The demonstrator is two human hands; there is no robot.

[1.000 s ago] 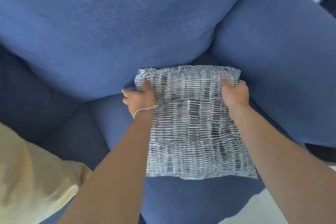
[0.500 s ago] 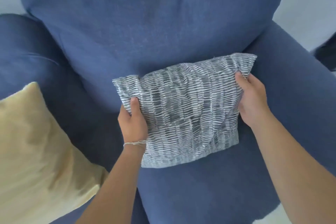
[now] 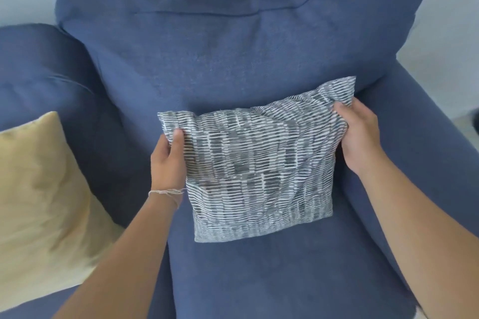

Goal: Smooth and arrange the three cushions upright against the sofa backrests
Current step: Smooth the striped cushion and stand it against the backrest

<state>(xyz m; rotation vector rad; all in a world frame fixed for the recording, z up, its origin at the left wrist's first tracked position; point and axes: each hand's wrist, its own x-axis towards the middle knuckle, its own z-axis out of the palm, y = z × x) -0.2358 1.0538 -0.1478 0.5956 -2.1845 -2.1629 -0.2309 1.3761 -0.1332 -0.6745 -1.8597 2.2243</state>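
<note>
A grey-and-white striped cushion point(image 3: 259, 163) is held up over the blue sofa seat point(image 3: 272, 267), in front of the right backrest point(image 3: 220, 46). Its fabric is creased near the top right. My left hand point(image 3: 168, 160) grips its upper left corner, thumb on the front. My right hand point(image 3: 360, 134) pinches its upper right corner. The cushion's lower edge rests on or just above the seat. A pale yellow cushion point(image 3: 39, 202) leans at the left, cut off by the frame edge. A third cushion is not in view.
The sofa's right armrest point(image 3: 427, 150) runs beside my right forearm. A second blue backrest point(image 3: 39, 72) stands at the left behind the yellow cushion. A pale wall shows behind the sofa.
Both hands have lifted the striped cushion from flat on the seat up toward the backrest and tilted it more upright. The view has pulled back, showing the whole backrest.
</note>
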